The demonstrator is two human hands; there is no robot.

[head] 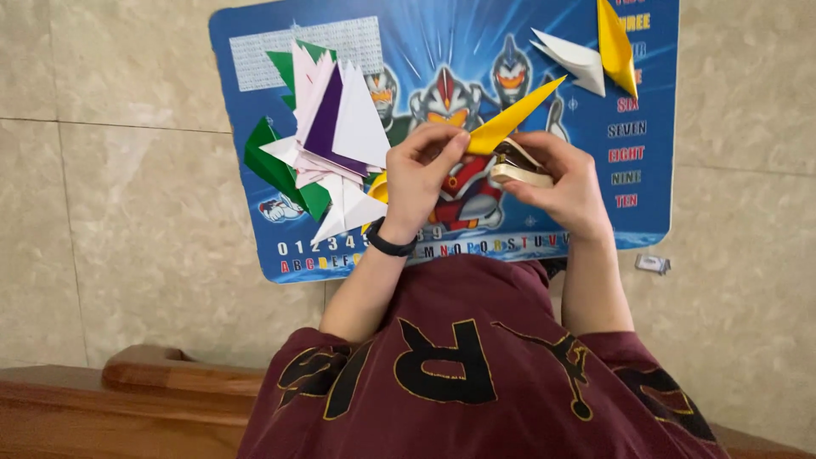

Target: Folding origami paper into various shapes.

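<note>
Yellow paper, folded to a long point, is pinched at its base by the left hand (422,174), thumb and fingers closed on the fold so the yellow piece (512,119) juts up and to the right, centre of the frame. Held that way, its folded end sits right at the mouth of the stapler (520,167), a small cream one gripped in the right hand (565,183). That hand's fingers are curled around the stapler's body, thumb along the top, in a posture that looks ready to squeeze; whether the stapler's mouth is already closed on the paper I cannot tell. A black band circles the left wrist.

Just left of the hands lies a heap (327,136) of folded pieces, white, purple, pink and green, fanned over one another within easy reach. Tucked against its lower right edge, another bit of yellow peeks out behind the left hand. At the upper right of the frame two finished-looking pieces, one white (571,58) and one yellow (616,47), are set apart from the heap, as if sorted away.

All of this rests on a blue cartoon mat (255,246) laid over the beige tiled floor (127,187). A small box (653,263) lies on the tiles off the mat's lower right corner.
</note>
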